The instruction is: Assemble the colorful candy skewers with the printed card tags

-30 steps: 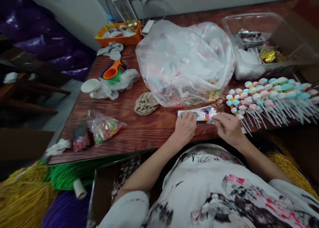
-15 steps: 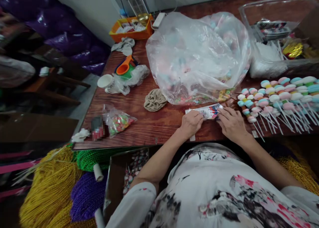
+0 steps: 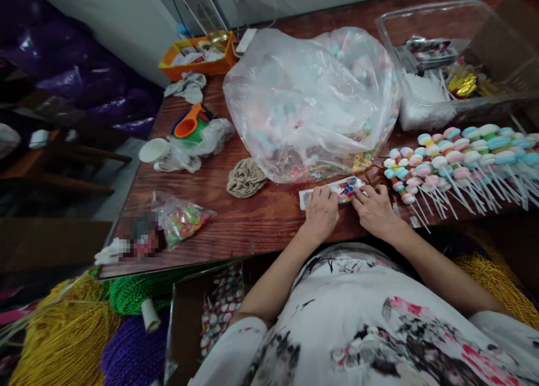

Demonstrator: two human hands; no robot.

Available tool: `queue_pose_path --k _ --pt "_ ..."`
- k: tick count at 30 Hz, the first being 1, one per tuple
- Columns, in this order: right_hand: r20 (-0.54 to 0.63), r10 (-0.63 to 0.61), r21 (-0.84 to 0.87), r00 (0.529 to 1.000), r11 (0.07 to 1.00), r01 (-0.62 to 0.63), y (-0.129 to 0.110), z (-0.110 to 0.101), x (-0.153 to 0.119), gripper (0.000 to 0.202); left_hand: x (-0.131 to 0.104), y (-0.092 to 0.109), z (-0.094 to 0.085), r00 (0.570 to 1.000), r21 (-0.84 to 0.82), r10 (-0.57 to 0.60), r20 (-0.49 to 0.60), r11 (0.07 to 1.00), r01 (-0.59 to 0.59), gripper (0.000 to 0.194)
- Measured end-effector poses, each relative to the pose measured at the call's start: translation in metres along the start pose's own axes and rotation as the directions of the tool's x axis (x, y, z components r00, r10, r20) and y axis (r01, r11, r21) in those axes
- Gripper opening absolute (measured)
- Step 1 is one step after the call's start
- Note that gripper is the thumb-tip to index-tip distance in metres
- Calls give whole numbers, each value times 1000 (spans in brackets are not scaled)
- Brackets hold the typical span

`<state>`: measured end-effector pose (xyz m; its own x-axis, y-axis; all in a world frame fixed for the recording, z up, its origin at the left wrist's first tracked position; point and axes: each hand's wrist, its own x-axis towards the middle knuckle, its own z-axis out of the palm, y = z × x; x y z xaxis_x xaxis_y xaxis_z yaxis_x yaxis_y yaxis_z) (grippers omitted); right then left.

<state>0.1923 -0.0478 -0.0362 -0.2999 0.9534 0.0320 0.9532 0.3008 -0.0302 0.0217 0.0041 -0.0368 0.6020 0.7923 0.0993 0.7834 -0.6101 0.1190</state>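
A flat white packet with red and blue print point(image 3: 344, 188) lies on the table edge in front of me. My left hand point(image 3: 322, 213) has its fingers curled down on the packet's left part. At its right end, my right hand point(image 3: 374, 210) pinches it with bent fingers. The thumbs are partly hidden. Just right of that hand are rows of pastel marshmallow skewers point(image 3: 457, 161) on white sticks. Behind both hands sits a large clear plastic bag point(image 3: 303, 99) filled with pink and blue marshmallows.
A clear bin point(image 3: 421, 108) holds sticks, packets and gold ties at the back right. To the left lie a knotted tan cloth point(image 3: 246, 178), a small bag of coloured candies point(image 3: 185, 224), an orange scoop point(image 3: 187, 125) and a white cup point(image 3: 154, 150). An orange tray point(image 3: 202, 67) stands behind.
The view has shifted, so the table things appear further left. My left hand has turned over the packet, and more of its white left end shows. Both hands stay on it.
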Motion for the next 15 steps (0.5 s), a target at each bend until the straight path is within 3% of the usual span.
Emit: queue_pose_path --k 3,6,9,11,13,15 --pt "8 -7 -2 1000 1000 7 0 -2 2 30 -4 -4 6 996 -52 9 -86 999 -14 17" --pt "30 -9 -2 1000 1000 9 -2 -2 4 26 2 -6 5 978 -248 -7 -209 968 -46 18" --pt "78 15 18 997 1000 -16 -4 -1 6 24 13 -1 -3 926 -431 -37 -376 892 -139 16" --pt "98 27 24 995 999 -30 -6 -1 6 26 19 2 -5 894 -410 2 -447 888 -207 14" --pt "96 27 18 995 999 -29 -6 -2 5 27 21 1 1 902 -341 52 -428 915 -215 14" --pt "87 16 11 996 1000 -17 -6 -4 2 27 19 -5 12 939 -326 53 -341 930 -171 12"
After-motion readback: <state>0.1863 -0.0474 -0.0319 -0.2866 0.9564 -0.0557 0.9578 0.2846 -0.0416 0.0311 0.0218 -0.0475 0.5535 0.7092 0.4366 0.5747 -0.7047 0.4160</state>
